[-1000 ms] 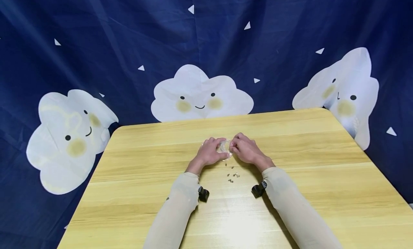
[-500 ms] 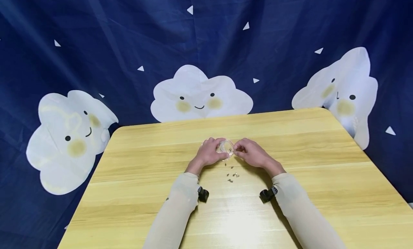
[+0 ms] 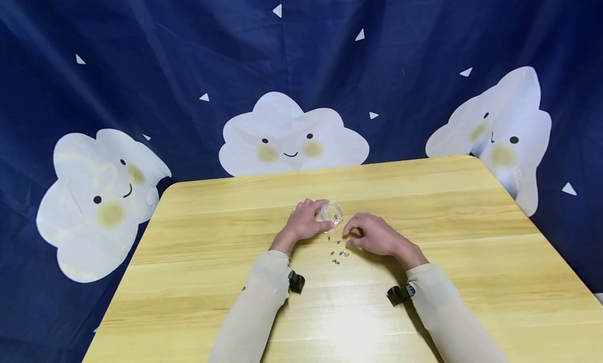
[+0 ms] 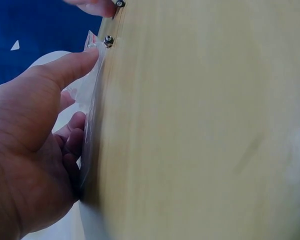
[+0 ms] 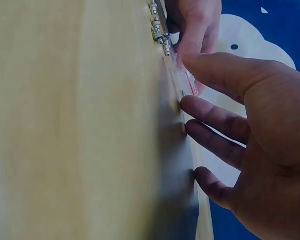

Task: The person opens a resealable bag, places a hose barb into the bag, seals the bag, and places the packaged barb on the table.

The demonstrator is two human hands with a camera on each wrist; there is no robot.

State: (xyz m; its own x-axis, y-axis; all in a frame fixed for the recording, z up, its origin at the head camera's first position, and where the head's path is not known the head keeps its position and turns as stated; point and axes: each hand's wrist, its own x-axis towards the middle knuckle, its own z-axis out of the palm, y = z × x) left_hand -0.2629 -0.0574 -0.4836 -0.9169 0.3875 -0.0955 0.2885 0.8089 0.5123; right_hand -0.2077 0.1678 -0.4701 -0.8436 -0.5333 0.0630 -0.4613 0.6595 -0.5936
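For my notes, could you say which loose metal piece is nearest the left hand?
In the head view, the topmost loose piece, by the clear bag; the others lie lower.

Head view high; wrist views close

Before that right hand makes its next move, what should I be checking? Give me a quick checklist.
1. Bag held: ok. The left hand has hold of the clear plastic bag.
2. Right hand free: ok. In its wrist view, the right hand has thumb and fingers apart, with nothing visible between them.
3. Small metal pieces within reach: probably ok. They lie loose on the table near the right hand; several show in its wrist view.
4. All pieces bagged: not ok. Several lie outside the bag.
5. Bag mouth open: cannot tell. The clear film hides its edges.
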